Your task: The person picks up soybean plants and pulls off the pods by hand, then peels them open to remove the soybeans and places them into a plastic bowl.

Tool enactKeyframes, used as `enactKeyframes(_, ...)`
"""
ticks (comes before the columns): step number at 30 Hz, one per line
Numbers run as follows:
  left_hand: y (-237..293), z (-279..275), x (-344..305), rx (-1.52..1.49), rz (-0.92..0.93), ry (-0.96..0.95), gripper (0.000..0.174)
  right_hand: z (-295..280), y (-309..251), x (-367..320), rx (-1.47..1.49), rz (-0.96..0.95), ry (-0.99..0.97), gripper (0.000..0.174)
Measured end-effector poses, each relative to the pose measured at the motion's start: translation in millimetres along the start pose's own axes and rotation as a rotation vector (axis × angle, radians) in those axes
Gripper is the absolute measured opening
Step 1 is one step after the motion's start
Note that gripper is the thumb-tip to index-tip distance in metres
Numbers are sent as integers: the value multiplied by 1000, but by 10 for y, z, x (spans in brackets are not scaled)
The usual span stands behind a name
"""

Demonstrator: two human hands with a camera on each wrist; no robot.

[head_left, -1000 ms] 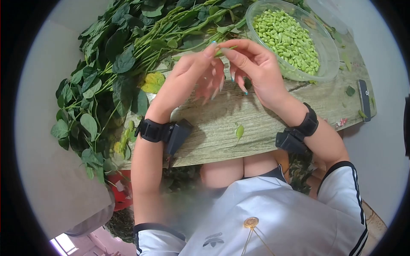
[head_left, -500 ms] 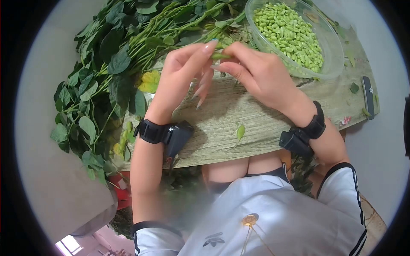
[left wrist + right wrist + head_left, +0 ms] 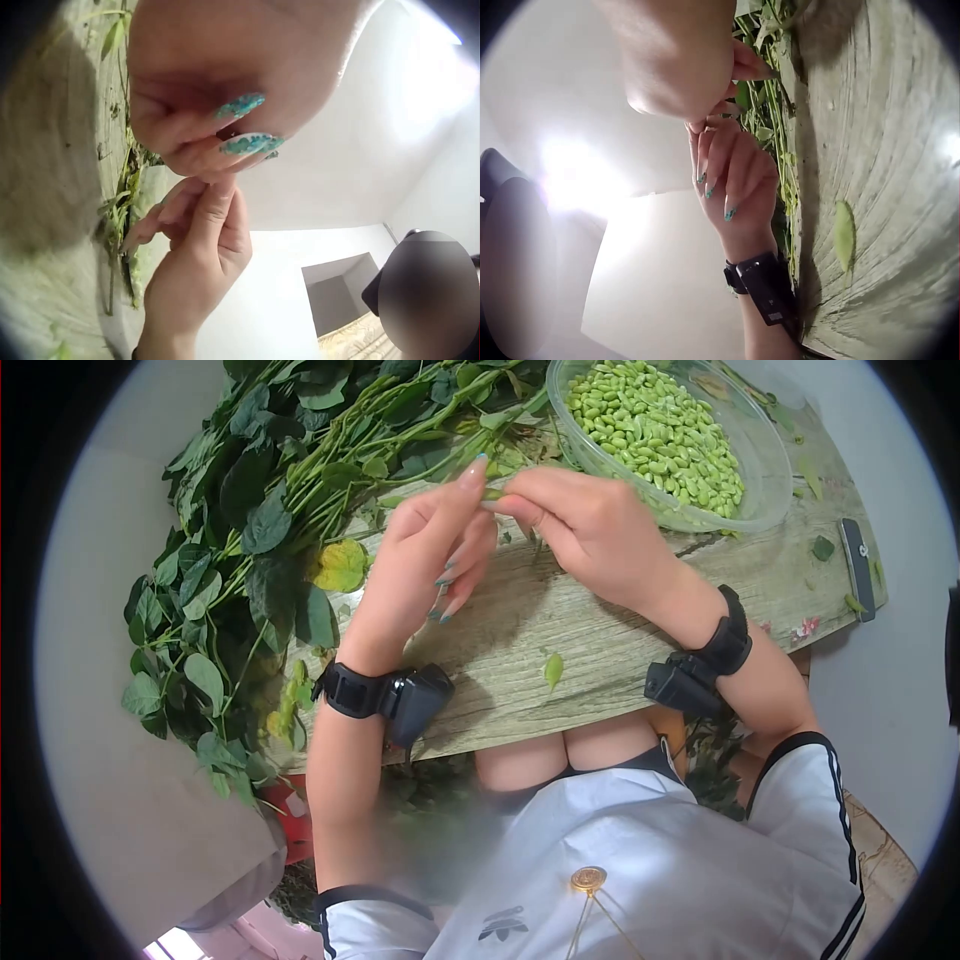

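In the head view, a green soybean pod (image 3: 492, 494) is between the fingertips of both hands, above the table. My left hand (image 3: 428, 545) pinches its left end with thumb and forefinger, the other fingers loosely bent. From the other side, my right hand (image 3: 597, 532) grips the pod with thumb and curled forefinger, back of the hand upward. In both wrist views the fingers hide the pod. Another flat pod (image 3: 553, 671) lies alone on the wooden tabletop (image 3: 490, 680), nearer the body. Shelled green beans (image 3: 660, 440) fill part of a clear plastic bowl (image 3: 772, 495) beyond the right hand.
Leafy soybean stalks (image 3: 265, 520) are heaped along the far and left sides of the table. A yellow leaf (image 3: 341, 566) lies beside the left wrist. Several pods (image 3: 290, 695) sit at the left edge. A dark flat bar (image 3: 857, 570) lies at the right edge.
My right hand has rolled so its back faces up, its fingers curling in around the pod. Both hands have shifted slightly left in view. The bowl and stalks shift with the camera.
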State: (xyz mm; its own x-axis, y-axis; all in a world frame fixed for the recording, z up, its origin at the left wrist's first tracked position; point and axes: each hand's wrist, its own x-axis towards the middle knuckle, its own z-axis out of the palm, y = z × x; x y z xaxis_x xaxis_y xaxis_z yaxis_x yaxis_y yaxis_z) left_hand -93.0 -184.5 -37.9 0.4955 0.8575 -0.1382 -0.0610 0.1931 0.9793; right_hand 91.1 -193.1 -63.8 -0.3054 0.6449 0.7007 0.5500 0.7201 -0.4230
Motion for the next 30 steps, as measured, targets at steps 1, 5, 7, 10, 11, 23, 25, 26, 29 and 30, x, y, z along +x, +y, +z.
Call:
enactKeyframes(1, 9, 19, -7, 9, 7, 6, 59, 1, 5, 9, 102, 39, -4, 17)
enactKeyframes(5, 19, 30, -27, -52, 8, -30, 53, -104, -97, 43, 457, 314, -135, 24)
enactKeyframes(7, -3, 56, -25, -96, 33, -16, 51, -118, -166, 33, 636, 490, -170, 29)
enactKeyframes(10, -61, 110, -8, -140, 72, -6, 46, -74, -170, 15, 961, 717, -171, 36)
enactKeyframes(11, -78, 123, -5, -142, 88, -5, 44, -51, -170, 19, 1111, 765, -139, 39)
enactKeyframes(23, -214, 115, 55, 74, 157, 236, 38, 14, -274, 15, 622, 506, -230, 35)
enactKeyframes(25, -243, 103, 79, 56, 186, 272, 38, -9, -254, 47, 622, 512, -259, 33)
enactKeyframes(26, -258, 99, 96, 35, 215, 306, 37, -22, -242, 57, 621, 520, -288, 32)
enactKeyframes(29, -276, 40, 150, -98, 271, 366, 38, 93, -197, -55, 578, 247, -404, 28)
enactKeyframes(30, -262, -5, 145, -100, 273, 370, 38, 82, -184, -72, 578, 243, -408, 28)
